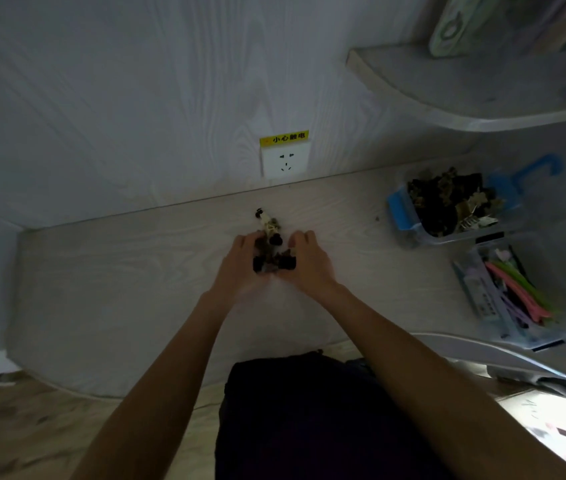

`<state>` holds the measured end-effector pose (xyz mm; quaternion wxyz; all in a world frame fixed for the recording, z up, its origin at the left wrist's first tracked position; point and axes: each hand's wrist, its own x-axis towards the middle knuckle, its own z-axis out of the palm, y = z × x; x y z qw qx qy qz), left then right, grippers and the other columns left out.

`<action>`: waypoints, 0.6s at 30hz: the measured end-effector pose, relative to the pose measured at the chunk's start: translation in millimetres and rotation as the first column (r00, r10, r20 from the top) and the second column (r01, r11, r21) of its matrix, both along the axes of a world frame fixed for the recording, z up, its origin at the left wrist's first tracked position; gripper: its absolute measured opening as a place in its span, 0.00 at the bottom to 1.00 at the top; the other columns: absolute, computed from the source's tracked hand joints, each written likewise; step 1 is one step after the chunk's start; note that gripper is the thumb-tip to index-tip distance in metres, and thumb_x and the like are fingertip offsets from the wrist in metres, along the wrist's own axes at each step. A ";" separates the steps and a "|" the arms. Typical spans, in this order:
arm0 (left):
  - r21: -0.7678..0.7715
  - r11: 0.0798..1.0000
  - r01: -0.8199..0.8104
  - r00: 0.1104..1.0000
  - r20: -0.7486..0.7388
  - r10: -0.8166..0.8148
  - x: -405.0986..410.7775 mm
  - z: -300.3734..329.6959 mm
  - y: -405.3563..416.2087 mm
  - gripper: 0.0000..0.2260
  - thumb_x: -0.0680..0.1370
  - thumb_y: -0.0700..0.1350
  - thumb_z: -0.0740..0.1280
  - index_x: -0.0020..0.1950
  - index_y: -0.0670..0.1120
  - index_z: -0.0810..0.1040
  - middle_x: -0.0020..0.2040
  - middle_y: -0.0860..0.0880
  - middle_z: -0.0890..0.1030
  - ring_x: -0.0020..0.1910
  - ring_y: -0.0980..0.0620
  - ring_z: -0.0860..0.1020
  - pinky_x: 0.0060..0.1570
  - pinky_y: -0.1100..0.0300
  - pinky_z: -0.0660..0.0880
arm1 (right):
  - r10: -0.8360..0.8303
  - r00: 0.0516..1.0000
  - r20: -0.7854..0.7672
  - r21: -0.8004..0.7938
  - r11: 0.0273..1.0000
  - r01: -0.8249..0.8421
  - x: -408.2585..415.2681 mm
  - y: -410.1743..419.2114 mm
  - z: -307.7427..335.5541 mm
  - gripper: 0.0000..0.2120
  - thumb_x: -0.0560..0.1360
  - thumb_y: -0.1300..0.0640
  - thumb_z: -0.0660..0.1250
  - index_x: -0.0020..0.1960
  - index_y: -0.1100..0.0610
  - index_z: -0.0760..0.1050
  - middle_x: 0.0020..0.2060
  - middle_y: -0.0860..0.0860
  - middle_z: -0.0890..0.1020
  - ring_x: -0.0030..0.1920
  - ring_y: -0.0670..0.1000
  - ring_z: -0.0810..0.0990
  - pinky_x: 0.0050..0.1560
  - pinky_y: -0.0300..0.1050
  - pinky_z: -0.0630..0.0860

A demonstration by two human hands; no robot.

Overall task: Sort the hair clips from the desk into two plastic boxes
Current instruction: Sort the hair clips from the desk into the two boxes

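The hair clips (272, 249), a small dark heap with a pale one on top, lay on the desk (136, 271) below the socket (285, 162), its long axis running away from the person. The left hand (240, 261) and right hand (309, 259) cupped it from either side, fingers curled against it (equally near). Both boxes sat well off to the right, the blue-lidded box (402, 216) of dark clips behind the clear box (482, 299) of coloured ones, so I judged the heap must travel rightward.

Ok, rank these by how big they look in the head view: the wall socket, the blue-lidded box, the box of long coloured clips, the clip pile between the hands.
1-2. Box of long coloured clips and blue-lidded box: similar, unranked.
3. Clip pile between the hands.
4. Wall socket.
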<state>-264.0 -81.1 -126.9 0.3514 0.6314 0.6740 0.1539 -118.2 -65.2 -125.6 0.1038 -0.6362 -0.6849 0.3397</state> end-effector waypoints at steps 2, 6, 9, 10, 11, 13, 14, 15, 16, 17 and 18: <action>0.013 1.000 -0.010 0.999 0.036 0.009 2.6 -0.5 -3.5 0.32 0.68 0.43 0.74 0.69 0.46 0.64 0.65 0.43 0.67 0.58 0.44 0.74 0.55 0.54 0.71 | 0.010 0.999 -0.042 -0.015 1.000 -0.010 3.5 -1.8 1.6 0.25 0.67 0.53 0.74 0.58 0.60 0.66 0.58 0.57 0.70 0.50 0.57 0.76 0.43 0.45 0.70; 0.012 1.000 0.027 1.000 -0.006 -0.027 9.0 -2.9 -4.6 0.28 0.70 0.44 0.72 0.67 0.47 0.66 0.63 0.44 0.70 0.58 0.45 0.73 0.53 0.58 0.68 | 0.088 0.991 -0.101 -0.097 0.990 -0.098 12.1 -3.4 9.2 0.32 0.70 0.54 0.71 0.69 0.57 0.61 0.66 0.57 0.68 0.61 0.56 0.72 0.59 0.48 0.70; -0.007 0.999 0.047 0.998 -0.029 -0.047 12.1 -2.8 -4.3 0.27 0.70 0.45 0.71 0.66 0.47 0.67 0.63 0.45 0.71 0.58 0.46 0.73 0.54 0.56 0.68 | 0.148 0.989 -0.020 -0.104 0.983 -0.149 12.5 -3.3 10.2 0.25 0.71 0.54 0.70 0.65 0.58 0.68 0.63 0.58 0.69 0.59 0.58 0.74 0.58 0.48 0.70; -0.016 0.998 0.058 0.998 -0.031 -0.059 13.6 -2.3 -4.2 0.27 0.70 0.44 0.71 0.67 0.47 0.66 0.64 0.45 0.71 0.58 0.45 0.73 0.54 0.56 0.69 | 0.143 0.990 -0.010 -0.104 0.984 -0.144 12.0 -3.0 10.2 0.23 0.71 0.54 0.70 0.62 0.58 0.70 0.62 0.58 0.70 0.57 0.58 0.74 0.56 0.47 0.71; -0.023 0.997 0.074 0.997 -0.034 -0.075 15.4 -1.5 -4.6 0.28 0.70 0.44 0.71 0.68 0.47 0.65 0.65 0.44 0.71 0.59 0.45 0.74 0.55 0.56 0.69 | 0.140 0.990 -0.006 -0.100 0.985 -0.140 11.7 -3.1 10.7 0.22 0.70 0.53 0.71 0.61 0.59 0.71 0.60 0.58 0.71 0.55 0.58 0.75 0.54 0.47 0.71; -0.044 0.994 0.102 0.994 -0.036 -0.103 18.0 -1.3 -7.5 0.30 0.70 0.44 0.72 0.70 0.48 0.63 0.67 0.43 0.69 0.59 0.44 0.73 0.56 0.55 0.69 | 0.144 0.990 -0.002 -0.079 0.986 -0.144 12.0 -4.1 11.6 0.20 0.70 0.55 0.71 0.59 0.59 0.72 0.58 0.58 0.73 0.54 0.57 0.75 0.53 0.47 0.71; -0.049 0.994 0.099 0.995 -0.019 -0.100 18.4 -2.3 -9.7 0.30 0.71 0.44 0.72 0.70 0.48 0.63 0.67 0.43 0.69 0.59 0.44 0.74 0.57 0.54 0.69 | 0.144 0.990 -0.008 -0.068 0.987 -0.144 12.8 -4.9 11.8 0.19 0.70 0.55 0.71 0.58 0.60 0.73 0.57 0.57 0.74 0.53 0.57 0.75 0.52 0.47 0.71; -0.042 0.996 0.079 0.997 0.015 -0.079 19.1 -3.4 -12.7 0.29 0.71 0.44 0.72 0.69 0.48 0.64 0.66 0.44 0.69 0.59 0.45 0.74 0.57 0.55 0.69 | 0.132 0.991 -0.033 -0.060 0.989 -0.133 14.8 -6.4 12.2 0.17 0.71 0.56 0.70 0.57 0.60 0.74 0.56 0.58 0.76 0.53 0.57 0.76 0.52 0.47 0.71; -0.037 0.998 0.042 0.997 0.062 -0.040 18.9 -5.3 -15.5 0.28 0.71 0.44 0.72 0.68 0.48 0.65 0.65 0.44 0.71 0.58 0.46 0.75 0.57 0.56 0.70 | 0.110 0.991 -0.075 -0.059 0.992 -0.114 16.7 -8.4 12.6 0.17 0.71 0.56 0.70 0.57 0.60 0.75 0.55 0.58 0.78 0.54 0.57 0.76 0.52 0.47 0.71; -0.037 0.999 0.002 0.994 0.111 0.002 19.0 -6.7 -18.4 0.26 0.72 0.43 0.72 0.67 0.48 0.66 0.63 0.45 0.73 0.56 0.47 0.76 0.56 0.58 0.71 | 0.087 0.989 -0.123 -0.065 0.993 -0.096 19.2 -10.9 13.2 0.16 0.71 0.57 0.70 0.58 0.60 0.76 0.54 0.59 0.78 0.55 0.58 0.76 0.53 0.47 0.71; -0.042 0.999 -0.032 0.987 0.156 0.038 19.6 -7.3 -21.0 0.25 0.72 0.43 0.71 0.66 0.48 0.67 0.61 0.45 0.75 0.56 0.47 0.77 0.55 0.59 0.71 | 0.065 0.984 -0.164 -0.075 0.994 -0.078 21.4 -13.5 13.6 0.17 0.71 0.58 0.70 0.59 0.60 0.75 0.56 0.59 0.79 0.56 0.58 0.76 0.56 0.46 0.71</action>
